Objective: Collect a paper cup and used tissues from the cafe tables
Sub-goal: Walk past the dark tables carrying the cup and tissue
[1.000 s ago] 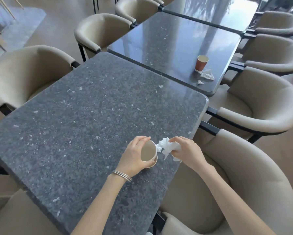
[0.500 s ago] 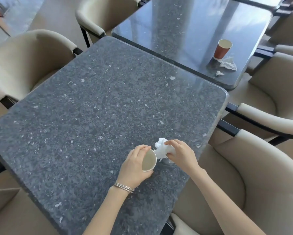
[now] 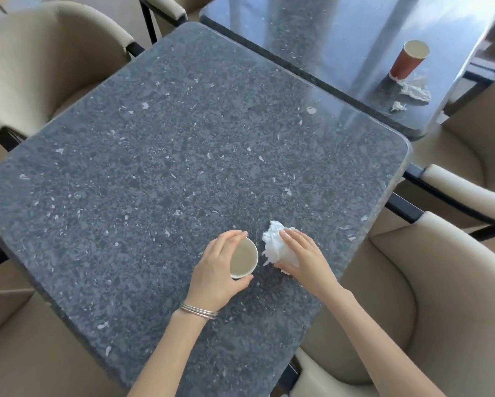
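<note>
Here, my left hand (image 3: 214,270) wraps the paper cup (image 3: 243,259), with the fingers curled over its far rim and the thumb pressed against its near side. The cup's mouth faces up and its pale inside shows. I cannot tell whether its base touches the stone. Just beside it, my right hand (image 3: 303,259) lies over the white tissue (image 3: 273,245), fingers laid across the top and the thumb tucked in at the near edge, so the crumpled wad is pinched between them. The wad's loose end sticks out towards the cup, and a narrow gap separates the two. Thin silver bangles (image 3: 197,310) circle my left wrist. All this sits near the right-hand edge of the speckled grey table (image 3: 154,167), towards the corner closest to me. Beige armchairs (image 3: 446,296) stand around it. Beyond the far edge is a second, glossier table (image 3: 326,38) butted against the first. On it a red paper cup (image 3: 409,60) stands upright, with a crumpled tissue (image 3: 415,88) at its foot and a small scrap (image 3: 398,106) just beside that, all well apart from my hands.
</note>
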Motion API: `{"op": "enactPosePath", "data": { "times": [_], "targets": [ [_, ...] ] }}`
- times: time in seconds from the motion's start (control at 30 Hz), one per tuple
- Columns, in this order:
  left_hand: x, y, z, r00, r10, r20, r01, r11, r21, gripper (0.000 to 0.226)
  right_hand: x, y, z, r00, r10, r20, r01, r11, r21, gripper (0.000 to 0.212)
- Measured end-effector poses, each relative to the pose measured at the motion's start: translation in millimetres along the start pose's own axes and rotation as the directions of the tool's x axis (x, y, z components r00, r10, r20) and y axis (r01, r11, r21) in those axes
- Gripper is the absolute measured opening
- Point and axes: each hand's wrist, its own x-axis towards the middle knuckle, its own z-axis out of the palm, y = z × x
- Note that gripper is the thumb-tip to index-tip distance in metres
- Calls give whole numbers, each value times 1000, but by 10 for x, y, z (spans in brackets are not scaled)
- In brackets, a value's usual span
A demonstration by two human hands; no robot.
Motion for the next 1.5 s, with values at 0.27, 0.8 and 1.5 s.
{"op": "enactPosePath", "data": {
  "times": [0.27,0.8,1.5],
  "targets": [
    [-9,-23,-3,1000,3,-8,-3,1000,3,79,-21,-54,-180,998,-62,-33,63,998,16,46],
    [-43,-31,18,999,47,26,-46,999,-24,79,21,19,376,976,9,-219,4,998,57,28],
    [-397,272,263,977,186,100,-188,982,4,75,-982,12,55,900,307,-309,-257,947,192,30]
  ]
}}
